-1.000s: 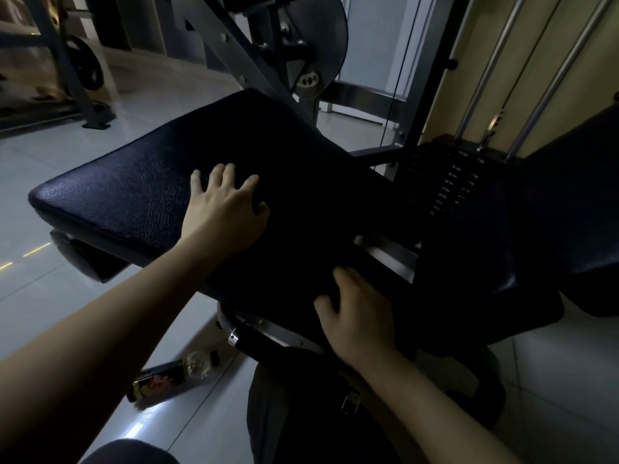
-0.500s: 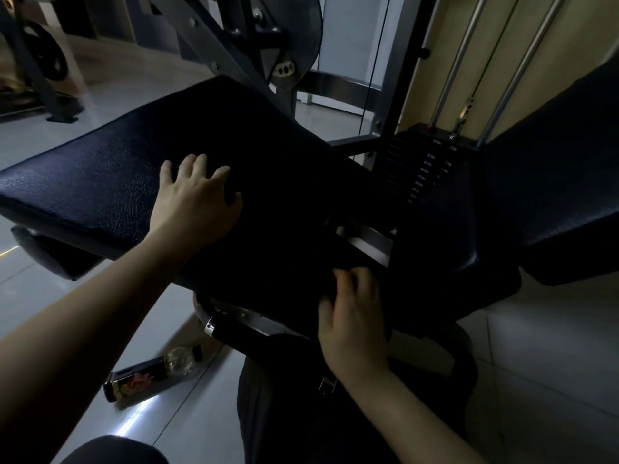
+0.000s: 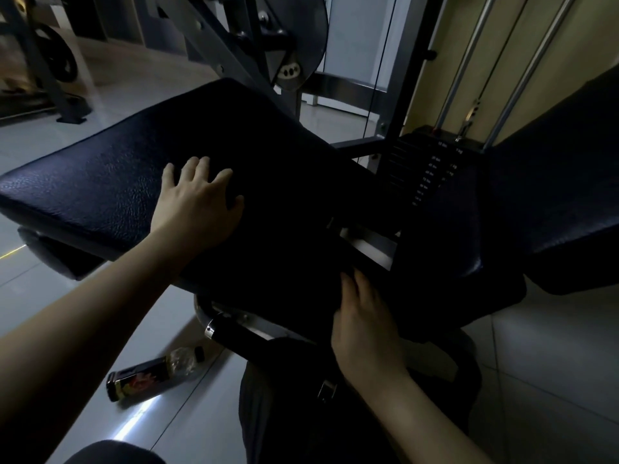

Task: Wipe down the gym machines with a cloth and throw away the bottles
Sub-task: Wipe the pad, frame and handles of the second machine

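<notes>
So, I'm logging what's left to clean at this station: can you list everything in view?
large pad: 1, black, centre-left on the machine frame
second pad: 1, black, right side
weight stack: 1, black with pale numbers, behind and between the pads
guide rods: 2, chrome, rising from the stack
handle: 1, black with a chrome ring, below the large pad's near edge
bottle: 1, clear with a dark label and black cap, lying on the floor
floor: grey tiles
other machine: 1, dark, far upper left
left grip: 1, bare hand, fingers spread flat on the large pad
right grip: 1, bare hand at the pad's near edge, fingertips lost in shadow
</notes>
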